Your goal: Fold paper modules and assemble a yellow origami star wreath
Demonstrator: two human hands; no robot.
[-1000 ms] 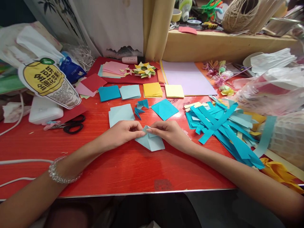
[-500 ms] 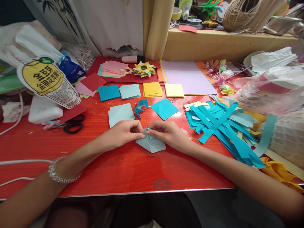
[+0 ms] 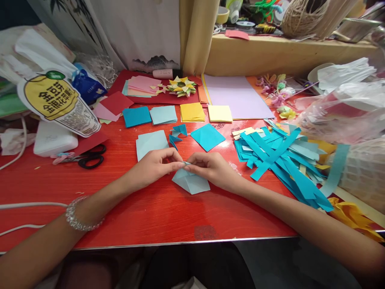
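A pale blue sheet of paper (image 3: 193, 184), partly folded, is held just over the red table. My left hand (image 3: 158, 166) pinches its top corner between thumb and fingers. Close beside it, my right hand (image 3: 210, 166) grips the same corner from the other side. The fingertips nearly meet and cover the fold. Behind my left hand lie larger pale blue sheets (image 3: 152, 143). Small folded blue pieces (image 3: 179, 130) and a bright blue square (image 3: 208, 137) rest just beyond my hands.
Blue paper strips (image 3: 273, 156) are heaped at the right. Black-handled scissors (image 3: 92, 155) lie at the left. Stacks of blue (image 3: 136, 117), yellow (image 3: 192, 112) and cream paper (image 3: 220, 113) line the back, near a folded paper ring (image 3: 181, 86) and a lilac sheet (image 3: 237, 96).
My left hand has shifted slightly toward the right hand at the paper's top corner. The view has moved a little; the other things lie as before.
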